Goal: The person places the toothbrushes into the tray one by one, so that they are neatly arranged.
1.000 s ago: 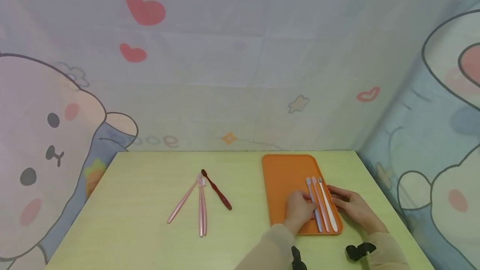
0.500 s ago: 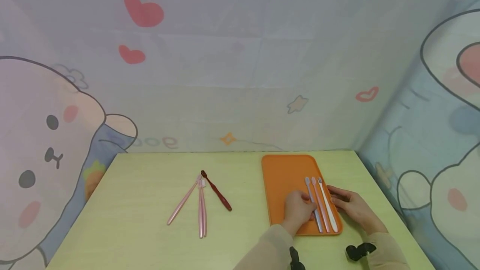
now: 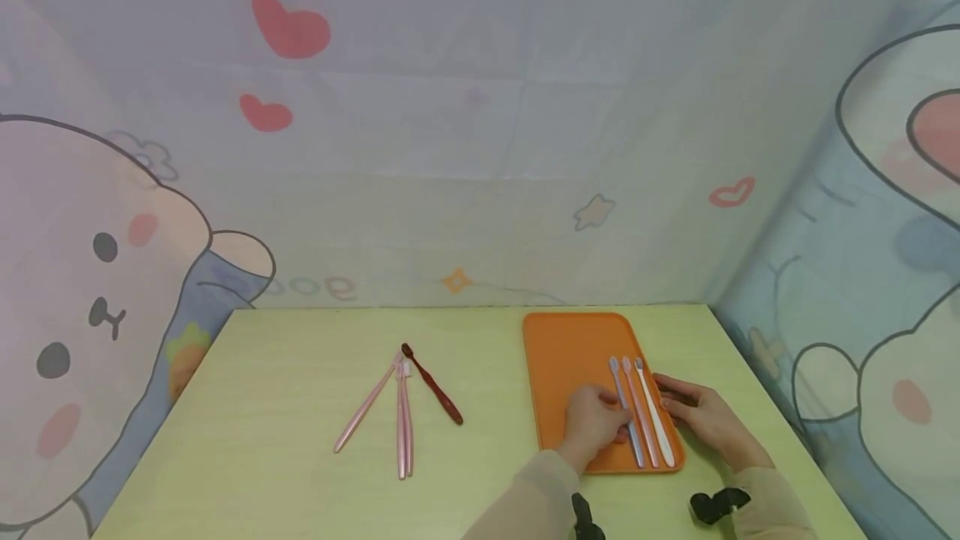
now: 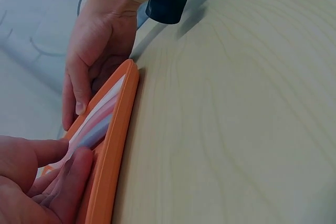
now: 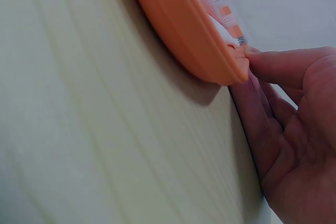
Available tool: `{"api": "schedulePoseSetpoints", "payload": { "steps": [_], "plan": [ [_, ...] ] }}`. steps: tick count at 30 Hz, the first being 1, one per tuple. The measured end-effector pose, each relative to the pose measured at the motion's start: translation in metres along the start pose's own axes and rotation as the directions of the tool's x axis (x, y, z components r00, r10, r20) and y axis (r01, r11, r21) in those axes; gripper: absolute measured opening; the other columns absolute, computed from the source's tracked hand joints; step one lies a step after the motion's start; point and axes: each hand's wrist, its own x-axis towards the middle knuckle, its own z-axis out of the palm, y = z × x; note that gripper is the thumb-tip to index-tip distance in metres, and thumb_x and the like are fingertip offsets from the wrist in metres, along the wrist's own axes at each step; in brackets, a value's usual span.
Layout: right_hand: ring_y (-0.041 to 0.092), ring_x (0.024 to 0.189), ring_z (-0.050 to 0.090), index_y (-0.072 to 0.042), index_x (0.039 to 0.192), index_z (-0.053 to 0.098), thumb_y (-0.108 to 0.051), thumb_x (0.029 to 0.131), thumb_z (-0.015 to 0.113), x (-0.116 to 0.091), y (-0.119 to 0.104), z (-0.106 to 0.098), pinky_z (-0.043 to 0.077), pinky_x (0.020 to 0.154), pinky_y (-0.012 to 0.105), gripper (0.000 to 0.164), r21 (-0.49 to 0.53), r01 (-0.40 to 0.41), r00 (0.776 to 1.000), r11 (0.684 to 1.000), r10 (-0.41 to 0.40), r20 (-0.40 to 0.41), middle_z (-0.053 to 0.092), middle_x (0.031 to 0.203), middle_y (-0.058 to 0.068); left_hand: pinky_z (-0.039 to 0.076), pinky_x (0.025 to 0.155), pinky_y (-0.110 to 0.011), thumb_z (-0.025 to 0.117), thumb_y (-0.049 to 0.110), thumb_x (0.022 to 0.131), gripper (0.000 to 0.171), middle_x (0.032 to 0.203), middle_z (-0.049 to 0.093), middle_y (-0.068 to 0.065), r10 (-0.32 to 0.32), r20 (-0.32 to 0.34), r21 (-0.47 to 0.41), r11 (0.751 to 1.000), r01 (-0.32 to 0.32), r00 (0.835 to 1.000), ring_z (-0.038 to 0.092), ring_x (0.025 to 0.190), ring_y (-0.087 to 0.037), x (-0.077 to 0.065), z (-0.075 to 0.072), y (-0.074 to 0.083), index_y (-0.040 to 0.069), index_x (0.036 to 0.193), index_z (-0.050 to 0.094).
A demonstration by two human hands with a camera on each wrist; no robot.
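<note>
Three toothbrushes lie side by side in the right part of an orange tray (image 3: pixel 570 348): a bluish-purple toothbrush (image 3: pixel 636 443), a pink toothbrush (image 3: pixel 639 407) and a white toothbrush (image 3: pixel 655 415). My left hand (image 3: pixel 591 423), over the tray, pinches the bluish-purple toothbrush by its handle between thumb and fingers; the left wrist view has this pinch at its lower left. At the tray's right side, my right hand (image 3: pixel 708 417) holds the rim, thumb on top and the other fingers along the outside, as the right wrist view shows.
Left of the tray on the pale wooden table (image 3: pixel 277 382) lie a slanted pink toothbrush (image 3: pixel 363 413), two pink toothbrushes (image 3: pixel 405 432) close together, and a dark red toothbrush (image 3: pixel 435 385). Their heads meet near one spot. A printed cloth (image 3: pixel 420 123) hangs behind the table.
My left hand has shifted very slightly left, with the bluish-purple toothbrush still between its fingers. The right hand stays at the tray's rim, and the loose toothbrushes have not moved.
</note>
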Motion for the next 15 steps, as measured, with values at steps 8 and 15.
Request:
{"api": "schedulePoseSetpoints", "payload": {
  "steps": [8,15],
  "plan": [
    [-0.003,0.108,0.058,0.005,0.149,0.038,-0.014,0.101,0.059,0.0,-0.003,0.004,0.056,0.087,0.024,0.056,0.001,0.0,1.0,1.0,0.0,-0.005,0.038,0.15,0.03,0.06,0.053,-0.035,0.075,-0.002,0.085,0.018,0.068,0.067,-0.012,-0.02,0.033,-0.054,0.998,0.022,0.999,0.07,0.06,-0.03,-0.004,-0.011,0.007,-0.002,0.1,0.064],
    [-0.002,0.109,0.058,0.005,0.149,0.038,-0.013,0.102,0.058,-0.001,-0.003,0.003,0.055,0.087,0.024,0.055,-0.005,-0.005,1.0,1.0,0.005,-0.008,0.038,0.15,0.03,0.06,0.053,-0.033,0.074,-0.001,0.086,0.021,0.072,0.066,-0.009,-0.006,0.057,-0.059,0.998,0.01,0.998,0.069,0.058,-0.027,-0.004,-0.019,0.005,-0.004,0.105,0.065]
  ]
}}
